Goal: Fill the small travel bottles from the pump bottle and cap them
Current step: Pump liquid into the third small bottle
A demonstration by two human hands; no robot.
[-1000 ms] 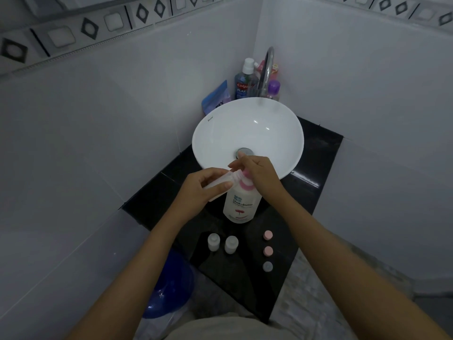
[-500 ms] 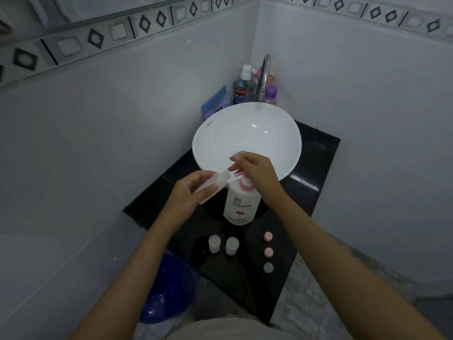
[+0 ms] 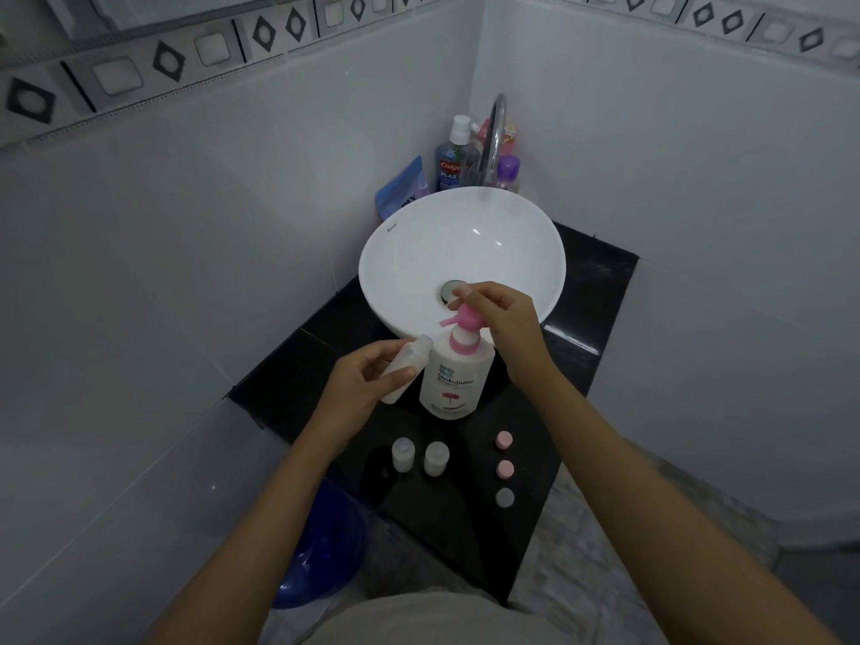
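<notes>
The white pump bottle stands on the black counter just in front of the white basin. The right hand rests on its pink pump head, fingers curled over the top. The left hand grips a small travel bottle, tilted, its open neck just below the pink spout. Nearer the person, two more uncapped travel bottles stand side by side, and three loose caps lie in a row to their right.

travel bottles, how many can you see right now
3: one travel bottle held tilted in the left hand beside the pump bottle, two uncapped bottles standing side by side on the black counter.
</notes>
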